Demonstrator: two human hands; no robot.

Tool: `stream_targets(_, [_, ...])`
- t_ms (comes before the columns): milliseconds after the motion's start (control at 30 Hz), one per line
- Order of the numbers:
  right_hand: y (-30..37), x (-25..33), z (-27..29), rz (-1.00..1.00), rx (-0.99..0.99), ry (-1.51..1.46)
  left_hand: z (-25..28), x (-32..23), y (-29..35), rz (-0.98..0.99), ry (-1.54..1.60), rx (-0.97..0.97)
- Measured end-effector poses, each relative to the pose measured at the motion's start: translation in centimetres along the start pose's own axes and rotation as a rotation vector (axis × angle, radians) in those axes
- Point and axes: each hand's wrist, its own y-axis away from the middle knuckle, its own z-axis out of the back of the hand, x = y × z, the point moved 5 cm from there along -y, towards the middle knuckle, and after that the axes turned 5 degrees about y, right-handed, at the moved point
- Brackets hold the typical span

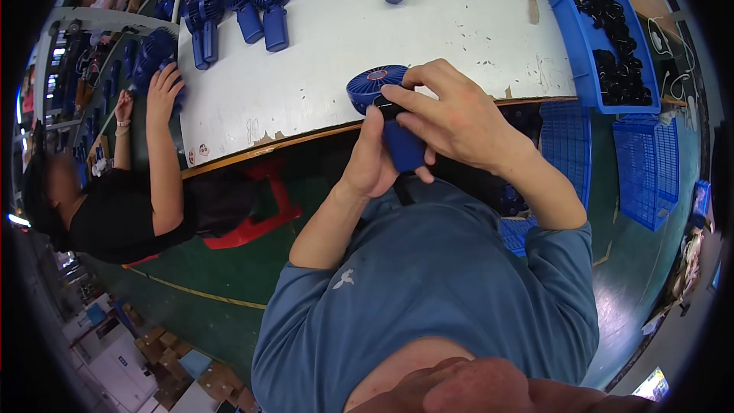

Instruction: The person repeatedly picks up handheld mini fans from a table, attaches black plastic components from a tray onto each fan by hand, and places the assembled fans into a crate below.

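Just off the table's near edge I hold a blue handheld fan [405,145], its round grille head over the edge and its handle pointing toward my body. My left hand [367,159] is closed around the handle from below, thumb up near the neck. From the right, my right hand [457,116] reaches over the fan, fingers bent and closed on a small black part [388,107] at the neck. The fingers partly cover that part, so its exact shape and fit cannot be made out.
More blue fans [251,21] lie at the table's [321,53] far left and far middle. A screwdriver-like tool [533,6] lies far right, beside a blue bin [585,53] of black parts. Blue crates [648,172] stand lower right. At left, a co-worker's hand [162,92] touches fans, near a red stool [260,226].
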Motion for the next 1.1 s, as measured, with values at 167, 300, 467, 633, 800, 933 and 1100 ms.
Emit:
stream_targets(167, [1.8,1.0,-0.8,-0.128,0.029,0.016,-0.3,0.9,-1.0,-0.115,0.088,-0.309])
stream_targets(300, [3.7,1.8,-2.3,-0.242,-0.127,-0.033,-0.2,1.2,-0.9,-0.113,-0.333,-0.231])
stream_targets(467, [7.7,-1.9,-4.4,-0.658,-0.090,-1.532,-5.6,-2.6,-1.6,-0.443,-1.446,0.088])
stream_targets(633, [7.9,-2.8,-3.6,-0.636,-0.407,-1.331,-1.8,2.3,-0.6,-0.103,-0.520,-0.056])
stream_targets(800, [9.7,-4.4,-1.6,-0.612,-0.186,-1.651,-2.2,3.4,-1.1,-0.017,-0.540,0.012])
stream_targets(933, [13.9,-4.2,0.4,-0.619,-0.356,-1.384,-0.7,-2.1,-1.1,0.061,-0.994,-0.153])
stream_targets(1100, [25.6,-8.2,2.2,-0.959,-0.720,-0.811,7.5,-17.7,-1.6,-0.798,-1.864,-0.686])
